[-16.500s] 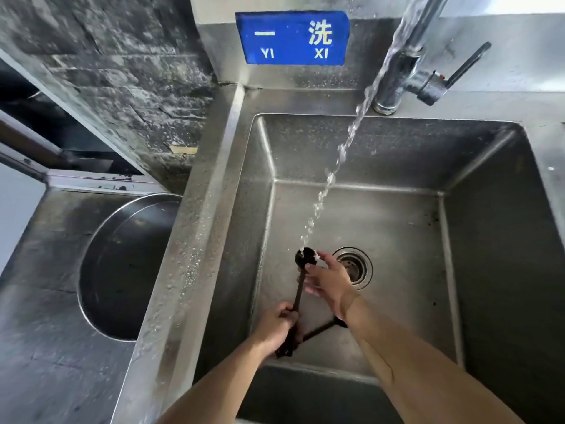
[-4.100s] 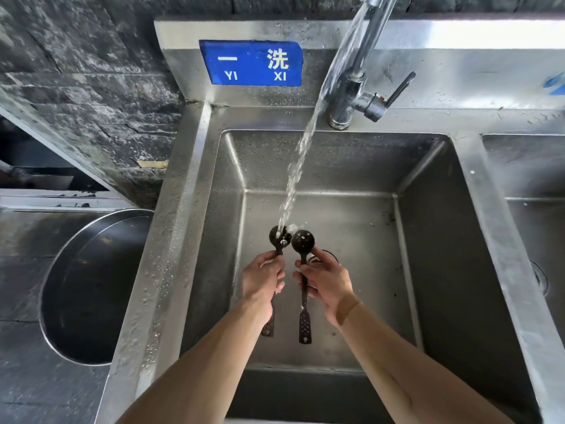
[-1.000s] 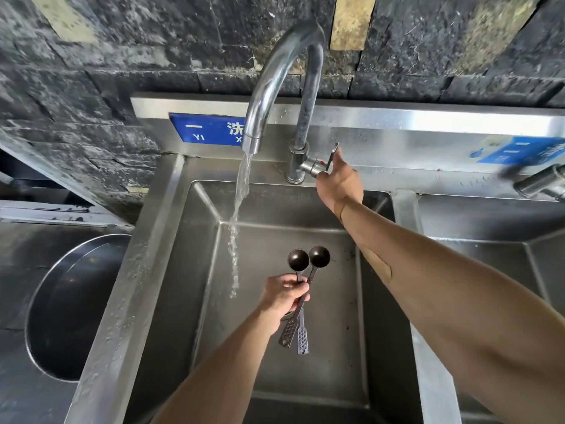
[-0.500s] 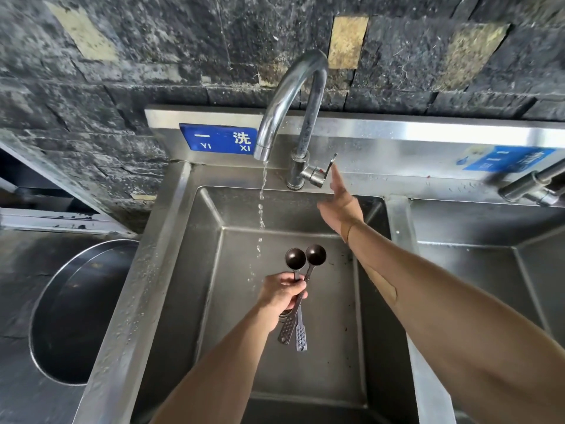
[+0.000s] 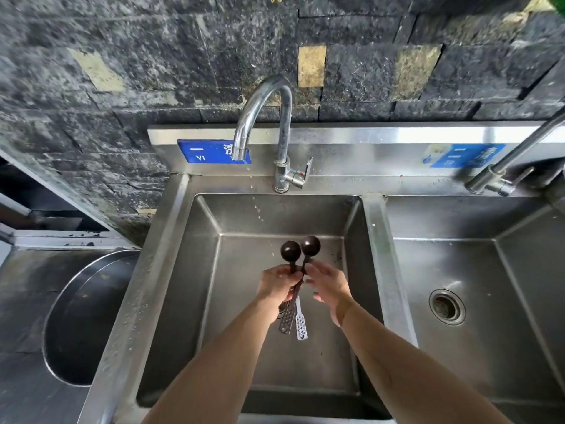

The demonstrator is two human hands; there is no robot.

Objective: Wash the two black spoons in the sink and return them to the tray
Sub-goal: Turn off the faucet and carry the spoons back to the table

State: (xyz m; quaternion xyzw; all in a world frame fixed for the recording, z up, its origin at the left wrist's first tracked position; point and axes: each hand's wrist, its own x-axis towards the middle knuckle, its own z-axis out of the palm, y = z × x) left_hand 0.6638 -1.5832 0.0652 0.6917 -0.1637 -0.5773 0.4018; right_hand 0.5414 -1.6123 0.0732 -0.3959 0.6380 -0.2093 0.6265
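Observation:
Two black spoons, one (image 5: pixel 290 250) on the left and one (image 5: pixel 310 246) on the right, stand bowls-up over the steel sink (image 5: pixel 275 356). My left hand (image 5: pixel 276 287) is closed around both handles, whose perforated ends hang below it. My right hand (image 5: pixel 328 287) is beside the handles with fingers spread, its fingertips at the right spoon's stem. The faucet (image 5: pixel 263 114) only drips. No tray is in view.
A second basin (image 5: pixel 489 301) with a drain lies to the right, under another faucet (image 5: pixel 504 175). A large round steel basin (image 5: pixel 82 316) sits on the left. The faucet lever (image 5: pixel 302 172) points right, and a dark stone wall stands behind.
My right hand left the faucet lever and came down beside the spoons. The water stream stopped to a few drops. My left hand kept both spoons.

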